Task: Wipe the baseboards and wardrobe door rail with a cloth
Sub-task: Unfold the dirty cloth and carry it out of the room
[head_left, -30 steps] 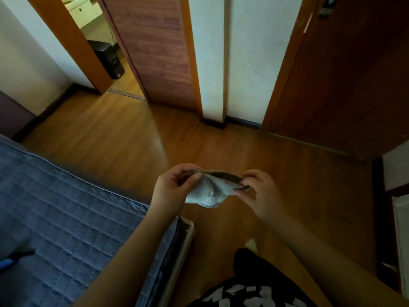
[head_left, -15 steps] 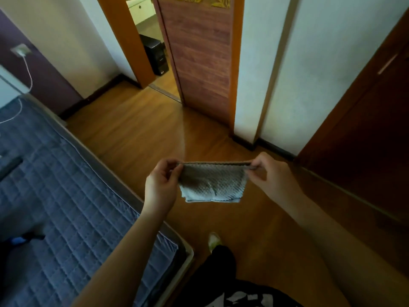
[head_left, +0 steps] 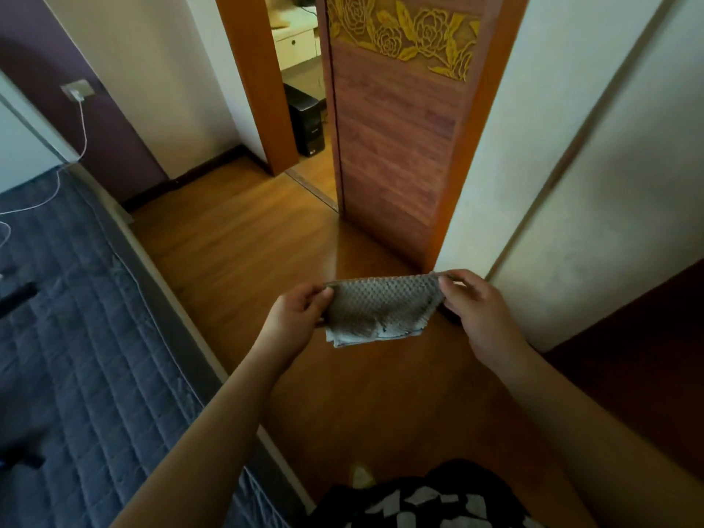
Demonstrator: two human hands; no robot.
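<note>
A grey textured cloth point(head_left: 381, 310) hangs stretched between my two hands above the wooden floor. My left hand point(head_left: 295, 318) pinches its left top corner. My right hand point(head_left: 474, 312) pinches the right top corner. A dark baseboard point(head_left: 202, 173) runs along the foot of the left wall towards the doorway. Another short piece of dark baseboard point(head_left: 451, 316) shows just behind my right hand at the foot of the white wall. No wardrobe rail can be made out.
A bed with a blue quilted cover point(head_left: 76, 337) fills the left side, its edge close to my left arm. A sliding wooden door with gold flowers point(head_left: 396, 139) stands ahead, the opening point(head_left: 304, 120) beside it. A dark wooden door point(head_left: 647, 360) is at the right. A charger cable point(head_left: 82, 135) hangs from a wall socket.
The bunched cloth has been pulled out flat between my hands. The view has tilted up and swung left, bringing the door's flower panel and the wall socket into sight.
</note>
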